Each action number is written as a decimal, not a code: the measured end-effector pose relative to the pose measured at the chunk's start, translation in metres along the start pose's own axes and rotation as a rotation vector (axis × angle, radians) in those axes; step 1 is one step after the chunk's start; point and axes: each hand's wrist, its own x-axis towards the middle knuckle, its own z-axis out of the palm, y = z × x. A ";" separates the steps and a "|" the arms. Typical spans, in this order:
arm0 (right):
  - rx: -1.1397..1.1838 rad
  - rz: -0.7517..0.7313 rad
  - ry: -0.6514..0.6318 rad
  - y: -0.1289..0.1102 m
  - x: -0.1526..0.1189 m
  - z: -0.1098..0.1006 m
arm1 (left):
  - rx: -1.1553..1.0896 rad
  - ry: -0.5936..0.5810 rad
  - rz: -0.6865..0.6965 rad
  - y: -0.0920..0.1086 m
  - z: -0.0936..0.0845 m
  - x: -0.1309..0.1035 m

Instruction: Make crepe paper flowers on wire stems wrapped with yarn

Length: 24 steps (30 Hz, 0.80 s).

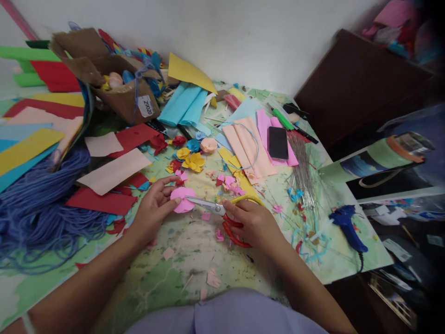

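Observation:
Between the thumb and fingers of my left hand [158,204] is a pink paper piece [181,200] with a rounded, scalloped edge. My right hand [255,225] is closed around the scissors [212,206], which have one yellow and one red-orange handle loop. The scissor blades point left and their tips touch the pink paper. Small pink scraps [231,184] lie on the table just beyond the scissors. Yellow, red, blue and peach paper flowers [193,162] sit beyond my hands.
Blue yarn [38,208] and coloured paper strips [113,170] fill the left. A cardboard box [121,97] stands behind. A phone [277,143] lies on pink paper. Wires [304,171], a green bottle [375,157] and a blue glue gun [349,227] are on the right.

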 end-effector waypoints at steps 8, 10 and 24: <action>0.028 -0.003 0.004 -0.001 -0.001 -0.002 | -0.006 0.006 0.009 0.000 0.002 0.001; 0.035 -0.002 0.001 -0.002 0.000 -0.002 | 0.005 0.006 0.015 0.000 0.002 0.001; 0.044 0.005 0.042 -0.002 -0.003 0.005 | -0.017 0.012 0.013 0.000 0.002 0.001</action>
